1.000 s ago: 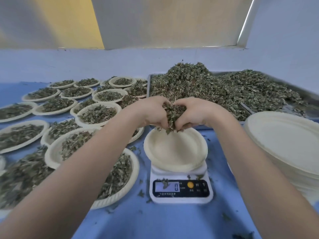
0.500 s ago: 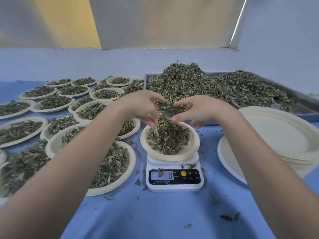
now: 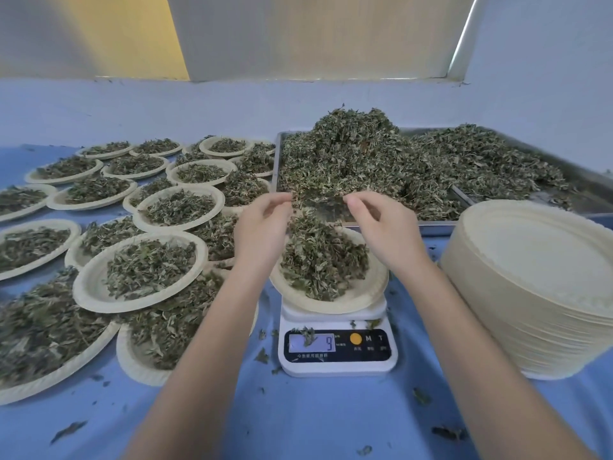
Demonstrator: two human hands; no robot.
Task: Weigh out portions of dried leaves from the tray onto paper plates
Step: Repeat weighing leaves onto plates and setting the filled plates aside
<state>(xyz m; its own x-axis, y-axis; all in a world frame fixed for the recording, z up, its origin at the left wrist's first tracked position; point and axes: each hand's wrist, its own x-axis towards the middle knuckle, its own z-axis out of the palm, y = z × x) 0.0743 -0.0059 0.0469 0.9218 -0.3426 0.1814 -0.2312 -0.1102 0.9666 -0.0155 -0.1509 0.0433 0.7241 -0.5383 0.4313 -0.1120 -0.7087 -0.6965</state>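
Now loosely spread, gripping nothing: left hand and right hand, over the leaf-heaped paper plate on the scale. Beyond the fingertips, tray of dried leaves; leftward, filled plates.

Matt paper plate, shiny metal tray

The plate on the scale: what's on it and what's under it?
The plate holds a heap of dried leaves and sits on the white scale. The heap hides the plate's centre; a stray leaf covers part of the display.
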